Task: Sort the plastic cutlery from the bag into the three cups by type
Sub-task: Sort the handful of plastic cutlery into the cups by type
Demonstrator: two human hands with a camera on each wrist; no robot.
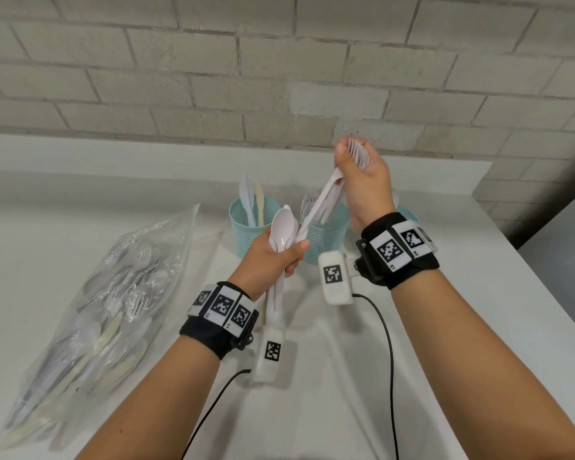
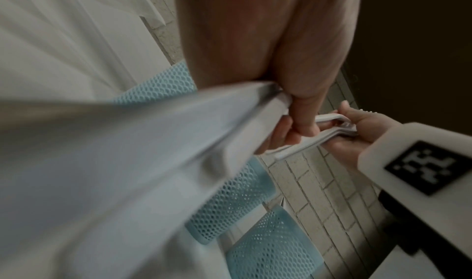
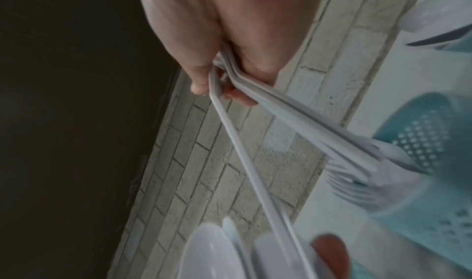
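Note:
My left hand grips a bundle of white plastic spoons, bowls up, handles hanging below the fist. My right hand, raised higher, grips several white pieces that look like forks; their heads stick out above the fist. One long handle slants down to my left thumb, which touches its end. Behind the hands stand three teal mesh cups: the left cup holds knives, the middle cup holds forks, and the right cup is mostly hidden by my right wrist.
A clear plastic bag with more cutlery lies on the white table at the left. A brick wall rises just behind the cups. The table's right edge runs close to my right arm. Black cables trail from both wrist cameras.

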